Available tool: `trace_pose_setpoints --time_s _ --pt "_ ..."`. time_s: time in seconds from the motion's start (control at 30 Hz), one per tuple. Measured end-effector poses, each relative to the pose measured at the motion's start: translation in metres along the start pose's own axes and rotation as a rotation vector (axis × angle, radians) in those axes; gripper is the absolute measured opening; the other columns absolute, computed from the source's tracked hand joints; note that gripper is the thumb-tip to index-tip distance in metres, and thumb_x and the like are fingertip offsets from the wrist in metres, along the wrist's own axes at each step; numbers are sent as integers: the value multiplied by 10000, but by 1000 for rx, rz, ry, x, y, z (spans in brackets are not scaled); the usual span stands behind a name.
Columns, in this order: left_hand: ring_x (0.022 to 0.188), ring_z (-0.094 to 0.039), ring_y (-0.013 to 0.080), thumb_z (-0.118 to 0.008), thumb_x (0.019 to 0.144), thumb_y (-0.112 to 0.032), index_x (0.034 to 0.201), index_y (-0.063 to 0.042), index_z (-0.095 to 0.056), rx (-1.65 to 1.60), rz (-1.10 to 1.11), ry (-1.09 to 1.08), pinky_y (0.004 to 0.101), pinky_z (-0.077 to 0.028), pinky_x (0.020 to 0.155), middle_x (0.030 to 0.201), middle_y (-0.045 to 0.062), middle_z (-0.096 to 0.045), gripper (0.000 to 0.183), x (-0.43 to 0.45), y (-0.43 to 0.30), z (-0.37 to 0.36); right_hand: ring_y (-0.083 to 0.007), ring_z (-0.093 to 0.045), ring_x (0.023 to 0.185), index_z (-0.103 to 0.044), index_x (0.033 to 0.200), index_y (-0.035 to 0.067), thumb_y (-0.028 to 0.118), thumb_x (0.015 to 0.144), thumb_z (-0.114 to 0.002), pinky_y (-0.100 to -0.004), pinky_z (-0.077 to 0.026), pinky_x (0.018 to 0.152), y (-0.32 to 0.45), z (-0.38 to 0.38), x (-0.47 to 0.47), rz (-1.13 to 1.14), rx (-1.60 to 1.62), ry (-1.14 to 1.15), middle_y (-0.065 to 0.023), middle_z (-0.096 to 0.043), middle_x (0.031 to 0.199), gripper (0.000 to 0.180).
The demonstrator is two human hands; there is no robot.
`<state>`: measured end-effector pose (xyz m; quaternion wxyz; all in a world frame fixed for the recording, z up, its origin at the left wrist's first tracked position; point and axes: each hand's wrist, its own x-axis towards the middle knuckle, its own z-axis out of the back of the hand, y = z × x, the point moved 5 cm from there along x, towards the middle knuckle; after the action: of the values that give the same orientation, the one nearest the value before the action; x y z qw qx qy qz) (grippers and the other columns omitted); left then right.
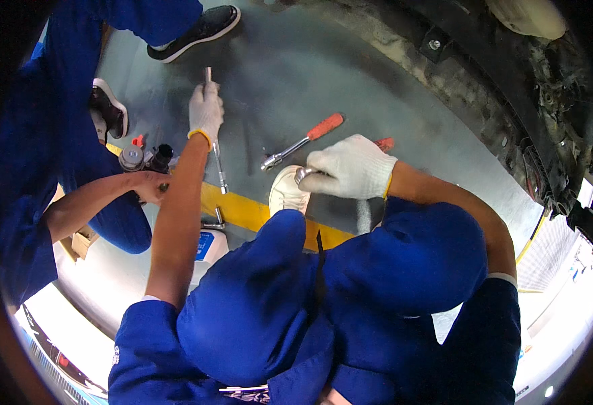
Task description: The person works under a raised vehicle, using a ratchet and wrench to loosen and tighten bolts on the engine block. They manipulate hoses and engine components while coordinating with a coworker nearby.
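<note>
White knit gloves with yellow cuffs cover both my hands. My left hand (206,109) is closed around a metal socket or extension piece (208,74), whose end sticks out past my fingers. By that wrist a chrome socket bar (220,167) points down over the floor; whether it is in the hand is not clear. My right hand (349,167) grips a shiny round-ended metal tool (303,174) above my white shoe (285,190). A ratchet with a red handle (306,140) lies on the floor between my hands. Another red handle (385,144) shows partly behind my right hand.
A co-worker in blue kneels at the left, with a bare hand (154,187) beside metal and black parts (133,157). A small ratchet or L-shaped tool (216,221) lies near a white container (215,245). The vehicle's dirty underside or wheel-arch edge (443,76) curves along the upper right.
</note>
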<state>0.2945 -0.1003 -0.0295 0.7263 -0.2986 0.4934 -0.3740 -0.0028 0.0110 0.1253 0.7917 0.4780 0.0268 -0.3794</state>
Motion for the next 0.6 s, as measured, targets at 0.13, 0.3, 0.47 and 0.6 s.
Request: trace_pose_setpoints --time_s 0.13,0.3,0.47,0.6 --pt "617 -470 68 -515 1093 -356 1139 -66 -636 -32 -40 89 265 -364 521 751 -42 -513 317 -23 12 -16 -369 -704 790 -715 977 96 512 1000 -555 -475 -532 704 -8 -3 6 -50 111 -11 -168 -710 846 447" --pt "633 -386 40 -510 1084 -358 1081 -62 -661 -53 -63 46 243 -314 541 735 -58 -449 331 -41 7 -20 -353 -719 863 -731 1069 100 529 1016 -528 -454 -545 746 -8 5 10 -78 175 -8 -170 -731 922 478" --pt "701 -474 74 -515 1078 -353 1118 -42 -652 65 -82 28 258 -392 636 808 -20 -567 342 -47 -8 -20 -359 -717 874 -723 1042 93 525 1018 -528 -455 -543 742 -18 5 10 -124 185 -59 -193 -724 909 474" --pt "953 -649 144 -537 1062 -327 1186 -46 -646 286 -309 21 293 -490 876 1078 88 -700 326 -75 -60 -13 -396 -711 861 -698 1034 89 514 1015 -534 -490 -546 756 -22 10 13 -173 196 -182 -193 -728 912 456"
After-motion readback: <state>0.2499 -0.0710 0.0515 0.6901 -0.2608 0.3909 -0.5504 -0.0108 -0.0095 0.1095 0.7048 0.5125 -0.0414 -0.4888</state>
